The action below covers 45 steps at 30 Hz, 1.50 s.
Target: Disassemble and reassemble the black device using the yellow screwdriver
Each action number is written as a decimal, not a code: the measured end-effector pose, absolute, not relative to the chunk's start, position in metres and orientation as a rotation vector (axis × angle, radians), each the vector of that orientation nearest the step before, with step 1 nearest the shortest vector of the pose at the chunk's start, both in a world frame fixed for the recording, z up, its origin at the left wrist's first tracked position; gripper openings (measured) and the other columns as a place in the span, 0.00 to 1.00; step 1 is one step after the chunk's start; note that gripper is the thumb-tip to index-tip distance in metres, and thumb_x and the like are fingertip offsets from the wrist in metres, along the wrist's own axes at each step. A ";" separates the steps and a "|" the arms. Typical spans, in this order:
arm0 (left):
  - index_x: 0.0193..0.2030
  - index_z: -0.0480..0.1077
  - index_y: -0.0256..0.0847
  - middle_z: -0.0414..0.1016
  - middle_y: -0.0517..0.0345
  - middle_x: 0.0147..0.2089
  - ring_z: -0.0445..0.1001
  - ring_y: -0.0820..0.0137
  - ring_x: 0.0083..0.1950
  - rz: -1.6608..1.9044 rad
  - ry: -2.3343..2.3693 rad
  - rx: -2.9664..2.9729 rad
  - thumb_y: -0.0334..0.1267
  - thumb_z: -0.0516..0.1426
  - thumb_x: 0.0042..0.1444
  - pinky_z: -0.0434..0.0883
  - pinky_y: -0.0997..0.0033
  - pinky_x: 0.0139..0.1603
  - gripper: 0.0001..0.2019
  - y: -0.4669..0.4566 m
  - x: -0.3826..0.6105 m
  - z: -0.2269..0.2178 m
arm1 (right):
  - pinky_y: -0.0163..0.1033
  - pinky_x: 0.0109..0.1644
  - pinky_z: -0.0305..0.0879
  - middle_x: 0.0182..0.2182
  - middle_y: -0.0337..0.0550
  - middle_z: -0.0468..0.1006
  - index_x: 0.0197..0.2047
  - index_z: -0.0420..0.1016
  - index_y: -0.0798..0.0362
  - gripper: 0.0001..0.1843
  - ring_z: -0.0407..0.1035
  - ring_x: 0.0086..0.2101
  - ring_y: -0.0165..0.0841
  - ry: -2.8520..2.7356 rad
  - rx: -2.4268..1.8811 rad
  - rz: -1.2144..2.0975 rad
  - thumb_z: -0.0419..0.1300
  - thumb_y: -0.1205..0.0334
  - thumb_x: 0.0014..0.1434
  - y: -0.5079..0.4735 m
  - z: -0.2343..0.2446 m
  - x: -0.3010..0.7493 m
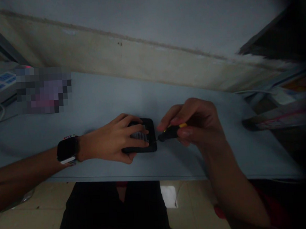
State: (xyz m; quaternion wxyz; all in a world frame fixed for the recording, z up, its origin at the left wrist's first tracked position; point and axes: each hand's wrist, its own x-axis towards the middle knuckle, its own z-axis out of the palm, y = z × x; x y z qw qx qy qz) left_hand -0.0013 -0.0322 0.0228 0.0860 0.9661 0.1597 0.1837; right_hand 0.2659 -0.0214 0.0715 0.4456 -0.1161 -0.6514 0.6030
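A flat black rectangular device point(150, 128) with a pale printed label lies on the grey-blue table point(111, 92). Over its left part rests my left hand point(119, 136), fingers spread and stretched across the label, the thumb by its near edge. On that wrist is a dark-faced watch. My right hand point(194, 122) is closed around a screwdriver point(170, 132) with a black and yellow handle. The thin shaft points left, and its tip is at the right part of the device; I cannot make out whether it sits in a screw.
A white box with blue markings point(2, 83) and a blurred-out item point(45, 92) stand at the table's left. On the right is a long wrapped item point(278, 116) near a white cable. A wall point(129, 54) runs behind the table. My legs are below its front edge.
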 end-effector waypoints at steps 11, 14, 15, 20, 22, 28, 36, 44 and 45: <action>0.66 0.76 0.51 0.75 0.48 0.67 0.66 0.45 0.71 0.531 0.464 2.890 0.42 0.64 0.67 0.68 0.39 0.70 0.21 -0.031 -0.002 0.019 | 0.25 0.21 0.66 0.35 0.41 0.85 0.54 0.82 0.49 0.16 0.74 0.25 0.26 -1.621 -0.238 1.545 0.74 0.60 0.63 -0.020 0.068 0.267; 0.65 0.76 0.51 0.75 0.48 0.67 0.67 0.45 0.71 0.546 0.478 2.887 0.41 0.64 0.67 0.69 0.40 0.69 0.21 -0.032 -0.002 0.019 | 0.24 0.15 0.59 0.40 0.45 0.84 0.53 0.84 0.52 0.12 0.67 0.20 0.22 -1.631 -0.253 1.607 0.65 0.59 0.70 -0.022 0.069 0.269; 0.65 0.77 0.51 0.75 0.48 0.67 0.67 0.45 0.70 0.550 0.480 2.886 0.41 0.64 0.67 0.69 0.40 0.69 0.21 -0.032 -0.002 0.019 | 0.24 0.15 0.59 0.41 0.45 0.84 0.51 0.85 0.53 0.10 0.66 0.19 0.21 -1.647 -0.261 1.592 0.64 0.61 0.70 -0.022 0.069 0.269; 0.64 0.77 0.51 0.76 0.48 0.66 0.68 0.45 0.70 0.554 0.475 2.879 0.41 0.65 0.66 0.70 0.41 0.69 0.20 -0.032 -0.002 0.021 | 0.26 0.17 0.62 0.42 0.44 0.86 0.46 0.86 0.50 0.07 0.64 0.18 0.20 -1.666 -0.228 1.460 0.69 0.65 0.65 -0.021 0.068 0.268; 0.64 0.78 0.50 0.76 0.48 0.65 0.68 0.45 0.69 0.551 0.478 2.878 0.41 0.65 0.66 0.70 0.40 0.68 0.20 -0.032 -0.002 0.022 | 0.26 0.17 0.61 0.44 0.45 0.87 0.47 0.85 0.49 0.08 0.66 0.19 0.21 -1.647 -0.208 1.432 0.70 0.67 0.64 -0.020 0.066 0.266; 0.63 0.79 0.50 0.76 0.48 0.65 0.68 0.44 0.70 0.561 0.488 2.850 0.40 0.66 0.64 0.70 0.39 0.68 0.20 -0.033 -0.001 0.023 | 0.27 0.20 0.61 0.34 0.40 0.85 0.45 0.81 0.47 0.14 0.77 0.29 0.29 -1.610 -0.203 1.446 0.76 0.68 0.58 -0.017 0.062 0.262; 0.65 0.77 0.50 0.76 0.48 0.67 0.67 0.45 0.71 0.563 0.479 2.864 0.41 0.66 0.65 0.69 0.39 0.70 0.21 -0.032 -0.002 0.020 | 0.26 0.16 0.57 0.44 0.43 0.81 0.54 0.86 0.51 0.13 0.59 0.17 0.17 -1.700 -0.228 1.564 0.64 0.63 0.69 -0.020 0.065 0.273; 0.64 0.78 0.51 0.77 0.48 0.64 0.68 0.44 0.69 0.577 0.476 2.852 0.40 0.67 0.64 0.70 0.38 0.68 0.21 -0.032 -0.002 0.022 | 0.29 0.27 0.72 0.37 0.41 0.86 0.43 0.85 0.47 0.11 0.80 0.32 0.30 -1.661 -0.246 1.472 0.77 0.63 0.57 -0.014 0.062 0.267; 0.64 0.78 0.51 0.77 0.48 0.64 0.68 0.44 0.69 0.580 0.477 2.855 0.40 0.67 0.64 0.70 0.38 0.68 0.21 -0.032 -0.002 0.022 | 0.29 0.27 0.72 0.37 0.41 0.87 0.42 0.84 0.47 0.11 0.80 0.31 0.30 -1.658 -0.217 1.473 0.77 0.64 0.57 -0.014 0.062 0.265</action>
